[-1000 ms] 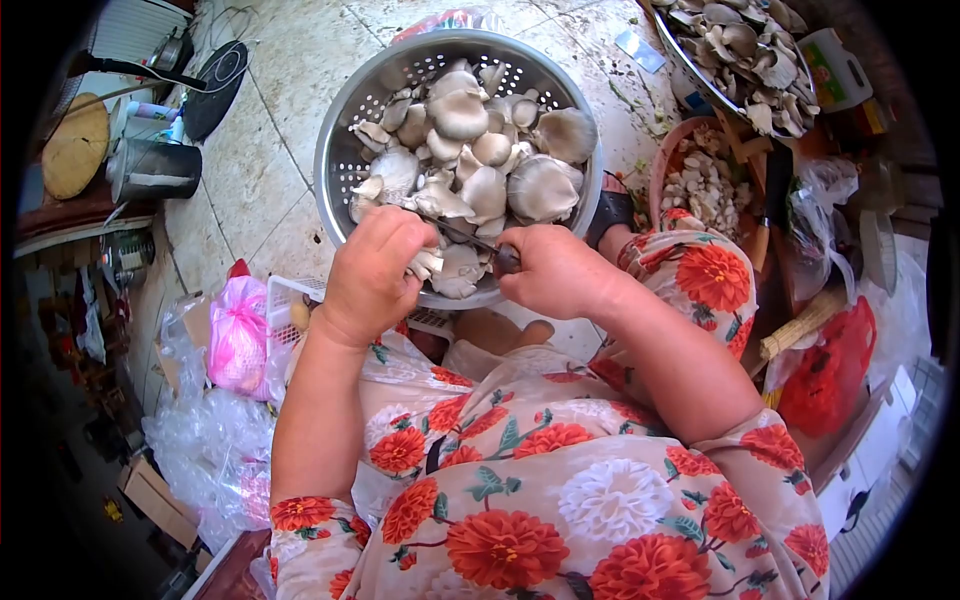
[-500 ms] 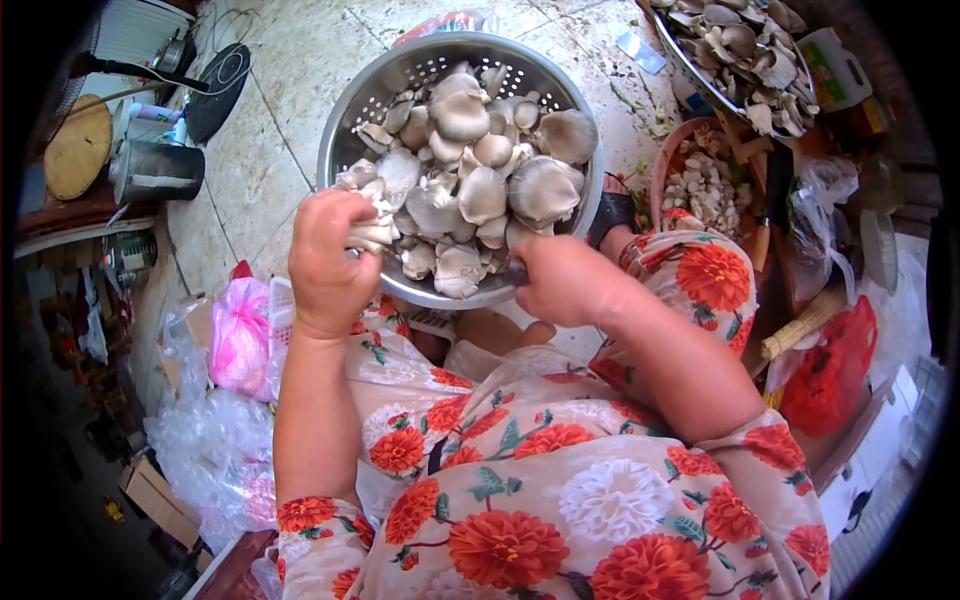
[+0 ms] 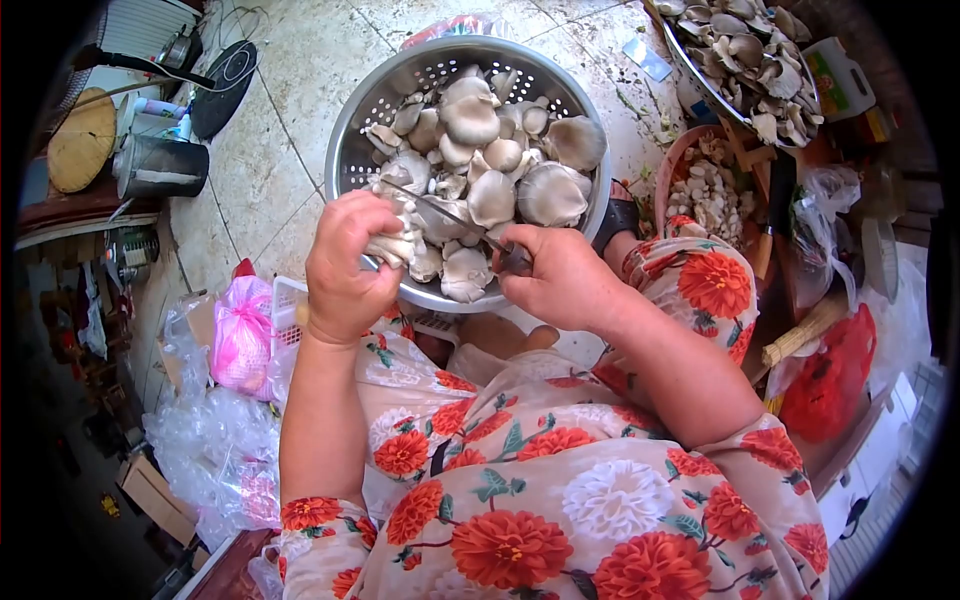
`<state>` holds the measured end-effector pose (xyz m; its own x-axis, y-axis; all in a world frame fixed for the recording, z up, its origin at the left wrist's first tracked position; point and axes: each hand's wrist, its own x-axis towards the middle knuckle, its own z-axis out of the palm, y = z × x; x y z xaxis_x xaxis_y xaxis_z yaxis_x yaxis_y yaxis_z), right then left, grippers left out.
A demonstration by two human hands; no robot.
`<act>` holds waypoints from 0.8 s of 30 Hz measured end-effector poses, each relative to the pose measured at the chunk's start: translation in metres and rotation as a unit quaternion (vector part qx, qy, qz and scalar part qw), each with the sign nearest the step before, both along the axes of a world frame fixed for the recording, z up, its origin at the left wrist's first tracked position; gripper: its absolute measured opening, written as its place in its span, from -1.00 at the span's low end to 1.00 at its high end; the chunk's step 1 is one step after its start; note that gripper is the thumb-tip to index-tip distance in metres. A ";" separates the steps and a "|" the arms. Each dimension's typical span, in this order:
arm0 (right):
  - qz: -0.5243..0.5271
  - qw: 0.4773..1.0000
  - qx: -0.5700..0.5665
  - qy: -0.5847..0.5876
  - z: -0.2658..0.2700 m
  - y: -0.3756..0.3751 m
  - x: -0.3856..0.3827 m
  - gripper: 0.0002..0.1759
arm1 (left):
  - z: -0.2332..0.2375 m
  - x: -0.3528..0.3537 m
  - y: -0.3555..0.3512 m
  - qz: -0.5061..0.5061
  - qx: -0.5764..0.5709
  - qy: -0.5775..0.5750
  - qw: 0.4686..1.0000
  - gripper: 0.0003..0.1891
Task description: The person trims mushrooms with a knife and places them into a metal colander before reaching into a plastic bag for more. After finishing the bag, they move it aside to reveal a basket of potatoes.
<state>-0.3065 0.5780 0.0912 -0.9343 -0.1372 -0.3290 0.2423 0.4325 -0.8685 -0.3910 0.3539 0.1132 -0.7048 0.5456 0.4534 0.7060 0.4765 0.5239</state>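
My left hand is closed round a cluster of oyster mushrooms, pale stems facing right, at the near left rim of a perforated steel colander. My right hand grips the dark handle of a knife. Its thin blade points up and left across the colander, the tip right at the held cluster. Grey-brown oyster mushrooms fill much of the colander, which stands in front of my lap.
At the upper right, a wide bowl is heaped with oyster mushrooms. Below it, a pink basin contains pale mushroom pieces. A red plastic bag lies at right, a pink bag and clear plastic at left.
The knife blade has come into view, now reaching across to the cluster. My right hand has shifted slightly left, and my left hand has turned a little, moving right in the view.
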 end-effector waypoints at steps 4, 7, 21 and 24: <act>0.018 1.000 0.018 0.017 -0.001 0.002 -0.001 -0.64 | -0.003 0.004 0.001 -0.066 -0.049 0.014 0.997 -0.64; 0.030 0.999 0.015 -0.002 0.004 0.006 -0.002 -0.64 | -0.006 0.007 0.005 -0.088 -0.074 0.022 0.993 -0.63; 0.098 0.990 0.080 -0.056 0.007 0.014 -0.009 -0.68 | -0.011 0.011 0.010 -0.126 -0.081 0.040 0.988 -0.62; 0.105 0.988 0.037 -0.111 0.015 0.024 -0.008 -0.70 | -0.009 0.005 0.002 -0.046 -0.092 0.056 0.993 -0.63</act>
